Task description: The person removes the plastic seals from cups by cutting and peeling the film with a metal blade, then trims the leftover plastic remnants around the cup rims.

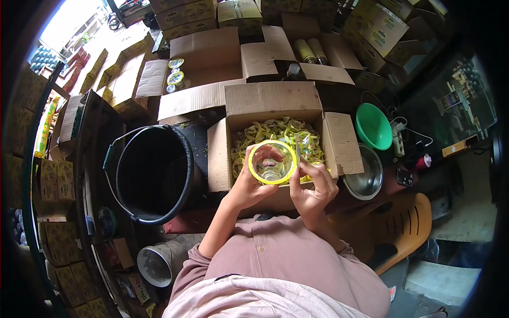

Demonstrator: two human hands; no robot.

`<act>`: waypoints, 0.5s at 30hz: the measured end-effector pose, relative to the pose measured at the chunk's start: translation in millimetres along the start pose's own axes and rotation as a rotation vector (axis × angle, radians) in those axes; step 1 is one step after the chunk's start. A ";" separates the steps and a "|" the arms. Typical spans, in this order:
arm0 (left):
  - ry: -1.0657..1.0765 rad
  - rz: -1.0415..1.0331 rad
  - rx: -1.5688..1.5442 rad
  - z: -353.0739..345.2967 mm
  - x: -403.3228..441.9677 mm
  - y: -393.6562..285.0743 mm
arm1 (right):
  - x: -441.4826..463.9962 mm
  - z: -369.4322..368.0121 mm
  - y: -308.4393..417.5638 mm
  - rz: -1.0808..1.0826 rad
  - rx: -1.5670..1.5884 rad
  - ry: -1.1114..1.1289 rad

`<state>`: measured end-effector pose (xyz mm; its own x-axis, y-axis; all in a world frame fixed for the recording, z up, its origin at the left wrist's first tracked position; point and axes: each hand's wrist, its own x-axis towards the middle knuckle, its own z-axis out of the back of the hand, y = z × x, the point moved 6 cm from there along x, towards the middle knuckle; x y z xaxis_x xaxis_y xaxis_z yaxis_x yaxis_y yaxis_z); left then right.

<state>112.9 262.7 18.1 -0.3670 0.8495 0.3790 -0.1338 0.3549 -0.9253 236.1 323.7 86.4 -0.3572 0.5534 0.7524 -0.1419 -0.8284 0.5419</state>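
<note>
A clear round jar [272, 162] with a bright yellow rim is held up in front of my chest, its mouth turned towards me. My left hand [246, 186] wraps round its left side and underside. At the right edge of the rim, my right hand [314, 190] has its thumb and fingertips pinched together, close against the jar. A thin pale piece shows there, too small to name. Just beyond the jar stands an open cardboard box [273, 98] filled with curled yellow-green strips [310, 139].
A black bucket [185, 153] stands on the left. To the right are a green bowl [374, 126], a metal bowl [371, 172] and an orange chair [416, 222]. Behind, another open carton [209, 45] has lidded jars [175, 79] at its left. A grey pipe-like container [154, 265] lies lower left.
</note>
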 end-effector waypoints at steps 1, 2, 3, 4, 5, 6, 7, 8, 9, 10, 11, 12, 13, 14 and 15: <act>0.010 0.002 0.004 -0.2 -0.2 -0.2 | 0.7 -0.4 -0.7 -0.006 0.006 0.011; 0.020 0.004 0.008 -0.6 0.0 -0.4 | 2.2 -0.4 -2.0 -0.011 0.012 0.021; 0.024 -0.007 0.025 -0.8 -0.5 -1.7 | 3.5 -0.3 -3.1 -0.017 0.017 0.031; 0.027 -0.018 0.043 -1.1 -1.2 -3.2 | 5.8 0.0 -3.4 -0.018 0.052 0.041; 0.029 -0.029 0.061 -1.1 -1.5 -4.6 | 8.9 0.4 -3.4 -0.018 0.087 0.052; 0.033 -0.033 0.066 -0.6 -1.2 -5.4 | 10.4 0.5 -3.6 -0.018 0.122 0.063; 0.039 -0.035 0.071 0.2 -0.9 -6.0 | 9.3 0.5 -4.9 -0.024 0.125 0.066; 0.044 -0.038 0.075 0.4 -0.7 -6.4 | 7.4 0.2 -6.9 -0.030 0.126 0.069; 0.046 -0.033 0.063 0.4 -0.7 -6.0 | 6.4 0.1 -8.6 -0.035 0.129 0.072; 0.048 -0.028 0.051 0.6 -0.9 -5.6 | 6.2 0.0 -9.3 -0.035 0.127 0.075; 0.050 -0.021 0.040 0.9 -1.5 -5.2 | 5.6 0.0 -9.7 -0.036 0.126 0.080; 0.077 -0.054 0.094 -0.1 -1.6 -7.8 | 5.2 0.3 -10.3 -0.037 0.124 0.084; 0.104 -0.087 0.149 -1.1 -1.5 -11.0 | 5.4 0.4 -11.5 -0.035 0.133 0.100; 0.130 -0.120 0.203 -2.7 -1.9 -13.3 | 6.3 0.5 -13.3 -0.033 0.142 0.117; 0.111 -0.098 0.164 -1.6 -2.4 -9.3 | 6.8 -0.2 -14.1 -0.030 0.152 0.134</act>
<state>116.6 258.0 25.8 -0.2429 0.8550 0.4582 -0.3155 0.3771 -0.8708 235.5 339.0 83.8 -0.4756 0.5526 0.6844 -0.0169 -0.7836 0.6210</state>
